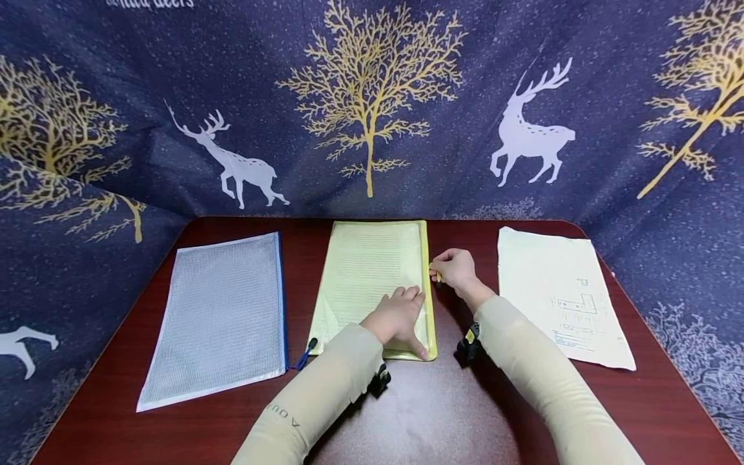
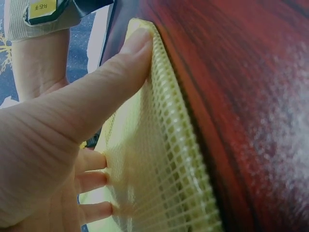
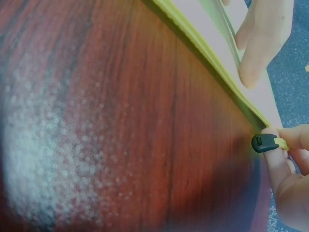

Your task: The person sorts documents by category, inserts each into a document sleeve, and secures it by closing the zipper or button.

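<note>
Yellow pouch: we are seeing the yellow mesh zipper pouch (image 1: 372, 284) lying flat in the middle of the dark red wooden table (image 1: 442, 413).
Left hand: our left hand (image 1: 398, 320) is pressing down flat on the pouch's near right corner, fingers spread and straight.
Right hand: our right hand (image 1: 456, 270) is pinching the zipper pull (image 3: 267, 143) between fingertips, at the pouch's right edge.
How far: we are guessing the zipper is about halfway along; we cannot tell which way it is going.
Papers: the sheet of paper (image 1: 560, 294) is lying at the right, outside the pouch.
Other pouch: a blue-edged white mesh pouch (image 1: 223, 316) is lying at the left.
</note>
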Demonstrator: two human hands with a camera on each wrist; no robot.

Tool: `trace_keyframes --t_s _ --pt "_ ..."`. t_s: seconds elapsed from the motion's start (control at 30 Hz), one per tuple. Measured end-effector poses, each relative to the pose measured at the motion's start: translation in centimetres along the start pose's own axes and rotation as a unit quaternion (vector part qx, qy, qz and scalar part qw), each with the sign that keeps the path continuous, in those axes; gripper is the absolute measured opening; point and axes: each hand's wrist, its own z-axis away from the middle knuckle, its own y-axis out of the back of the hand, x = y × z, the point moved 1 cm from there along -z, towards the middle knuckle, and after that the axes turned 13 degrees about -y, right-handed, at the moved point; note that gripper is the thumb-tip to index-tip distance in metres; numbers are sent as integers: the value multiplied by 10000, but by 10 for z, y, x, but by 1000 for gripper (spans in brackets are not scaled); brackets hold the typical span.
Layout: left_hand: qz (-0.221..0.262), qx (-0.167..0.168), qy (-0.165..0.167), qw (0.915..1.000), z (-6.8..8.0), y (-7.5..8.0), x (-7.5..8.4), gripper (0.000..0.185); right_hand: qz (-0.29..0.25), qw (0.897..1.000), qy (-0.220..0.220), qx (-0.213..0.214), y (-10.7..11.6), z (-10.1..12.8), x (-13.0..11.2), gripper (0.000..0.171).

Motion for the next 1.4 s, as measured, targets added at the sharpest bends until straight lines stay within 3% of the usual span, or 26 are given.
trace_keyframes --t_s 0.83,1.4 --pt "-105 43 -201 9997 4 -1 12 128 -70 9994 -179 274 5 -7 -1 14" --pt "-404 78 -305 9987 -2 -8 23 129 -140 9979 -265 580 19 -9 -2 14"
